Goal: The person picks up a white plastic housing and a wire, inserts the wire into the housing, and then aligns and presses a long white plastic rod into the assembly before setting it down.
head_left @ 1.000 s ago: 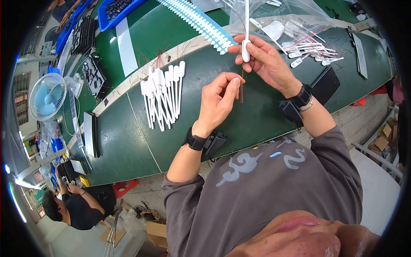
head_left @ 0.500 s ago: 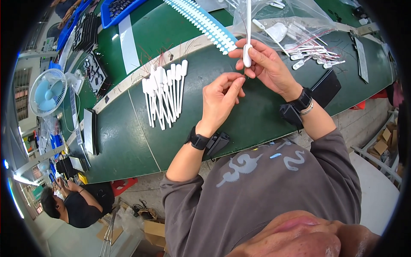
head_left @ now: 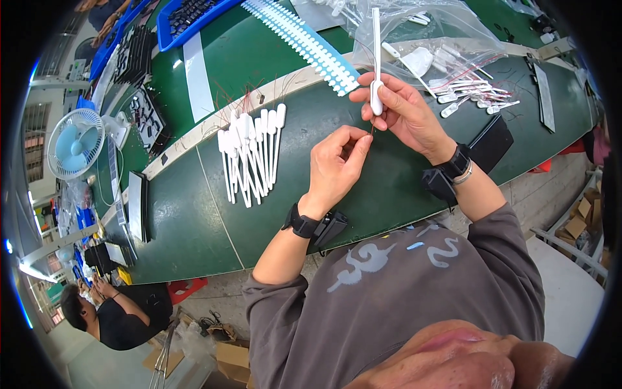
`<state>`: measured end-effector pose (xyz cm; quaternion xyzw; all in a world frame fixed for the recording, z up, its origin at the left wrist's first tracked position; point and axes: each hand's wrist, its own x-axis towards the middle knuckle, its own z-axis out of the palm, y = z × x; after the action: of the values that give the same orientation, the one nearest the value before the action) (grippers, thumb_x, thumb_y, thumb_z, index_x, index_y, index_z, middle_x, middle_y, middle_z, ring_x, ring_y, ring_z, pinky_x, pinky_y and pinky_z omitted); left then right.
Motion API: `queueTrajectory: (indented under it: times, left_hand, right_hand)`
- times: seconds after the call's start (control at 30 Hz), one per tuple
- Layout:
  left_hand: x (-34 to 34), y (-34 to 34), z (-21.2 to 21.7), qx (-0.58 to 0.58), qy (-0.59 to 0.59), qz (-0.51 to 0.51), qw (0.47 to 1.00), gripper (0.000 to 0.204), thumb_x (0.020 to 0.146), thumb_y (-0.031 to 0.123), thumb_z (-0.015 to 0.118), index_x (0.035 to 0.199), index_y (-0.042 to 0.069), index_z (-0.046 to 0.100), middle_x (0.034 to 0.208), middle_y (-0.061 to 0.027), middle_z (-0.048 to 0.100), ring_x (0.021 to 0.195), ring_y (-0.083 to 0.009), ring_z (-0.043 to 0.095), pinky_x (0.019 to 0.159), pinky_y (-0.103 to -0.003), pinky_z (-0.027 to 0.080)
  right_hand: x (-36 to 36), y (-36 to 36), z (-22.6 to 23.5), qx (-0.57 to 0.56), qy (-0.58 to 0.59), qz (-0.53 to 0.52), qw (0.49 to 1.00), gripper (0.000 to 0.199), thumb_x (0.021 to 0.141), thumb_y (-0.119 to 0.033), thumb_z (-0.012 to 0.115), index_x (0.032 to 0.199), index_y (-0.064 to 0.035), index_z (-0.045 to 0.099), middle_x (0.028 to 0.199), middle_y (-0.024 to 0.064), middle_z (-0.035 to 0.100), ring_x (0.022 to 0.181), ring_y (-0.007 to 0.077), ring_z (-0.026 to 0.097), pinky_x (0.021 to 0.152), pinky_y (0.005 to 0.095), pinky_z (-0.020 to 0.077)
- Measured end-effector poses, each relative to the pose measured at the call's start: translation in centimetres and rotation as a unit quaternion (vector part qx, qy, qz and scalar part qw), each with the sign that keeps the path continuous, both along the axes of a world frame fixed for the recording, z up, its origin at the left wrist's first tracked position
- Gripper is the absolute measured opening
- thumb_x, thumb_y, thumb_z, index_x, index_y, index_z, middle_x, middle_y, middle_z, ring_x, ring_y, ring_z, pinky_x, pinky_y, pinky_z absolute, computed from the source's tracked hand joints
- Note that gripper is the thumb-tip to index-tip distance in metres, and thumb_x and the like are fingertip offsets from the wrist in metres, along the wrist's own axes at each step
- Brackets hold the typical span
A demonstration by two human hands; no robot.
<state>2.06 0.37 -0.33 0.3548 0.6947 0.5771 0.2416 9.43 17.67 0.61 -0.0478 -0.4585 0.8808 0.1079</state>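
Observation:
My right hand [head_left: 418,117] grips a slim white plastic stick [head_left: 377,61] by its wider, rounded end, with the narrow shaft pointing up and away from me. Below that end, a thin dark red wire [head_left: 372,128] runs down to my left hand [head_left: 337,162], whose thumb and forefinger are pinched on it. To the left, a fanned pile of similar white sticks [head_left: 262,152] lies on the green table, thin red wires spreading from their wide ends. Beyond my right hand is a looser heap of white sticks with wires [head_left: 476,92].
A clear plastic bag [head_left: 447,32] holds more white parts at the back right. A blue sheet of white stickers [head_left: 304,45] lies ahead, near a blue tray [head_left: 188,23] of dark parts. At left stand a fan [head_left: 74,141] and, farther off, a seated person [head_left: 123,314].
Both hands have come slightly lower in the picture, the stick with them. The left hand sits a little farther below the stick's wide end. The whole view has shifted slightly.

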Motion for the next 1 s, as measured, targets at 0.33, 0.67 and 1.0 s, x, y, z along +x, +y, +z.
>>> queueTrajectory:
  times: [0.33, 0.67, 1.0]
  left_hand:
    - [0.0, 0.1, -0.2, 0.010, -0.001, 0.016, 1.000, 0.008, 0.088, 0.008, 0.068, 0.087, 0.000, 0.065, 0.068, -0.0057, 0.063, 0.056, -0.0111, 0.057, 0.053, -0.026, 0.045]
    - [-1.2, -0.1, -0.7, 0.040, 0.026, 0.052, 0.997, 0.016, 0.093, 0.013, 0.062, 0.102, 0.001, 0.067, 0.086, -0.0086, 0.066, 0.060, -0.0096, 0.057, 0.052, -0.025, 0.045]
    - [-5.2, -1.8, 1.9, 0.200, -0.396, 0.067, 0.894, 0.033, 0.100, 0.028, 0.055, 0.107, -0.002, 0.067, 0.087, -0.0032, 0.063, 0.055, -0.0038, 0.045, 0.044, -0.019, 0.034]
  right_hand:
    - [0.2, 0.0, 0.1, 0.003, -0.002, 0.020, 1.000, 0.039, 0.102, -0.022, 0.051, 0.134, 0.0001, 0.048, 0.112, 0.0127, 0.066, 0.083, 0.0103, 0.062, 0.062, 0.0198, 0.0479]
    - [0.4, -0.5, 0.8, 0.012, -0.012, 0.069, 0.997, 0.042, 0.100, -0.025, 0.054, 0.132, 0.0017, 0.050, 0.097, 0.0089, 0.065, 0.069, 0.0076, 0.053, 0.060, 0.0199, 0.0424]
    - [0.3, -1.3, 0.6, 0.076, -0.083, 0.154, 0.982, 0.041, 0.099, -0.027, 0.055, 0.126, 0.0036, 0.054, 0.085, 0.0052, 0.063, 0.060, 0.0054, 0.046, 0.058, 0.0193, 0.0398]
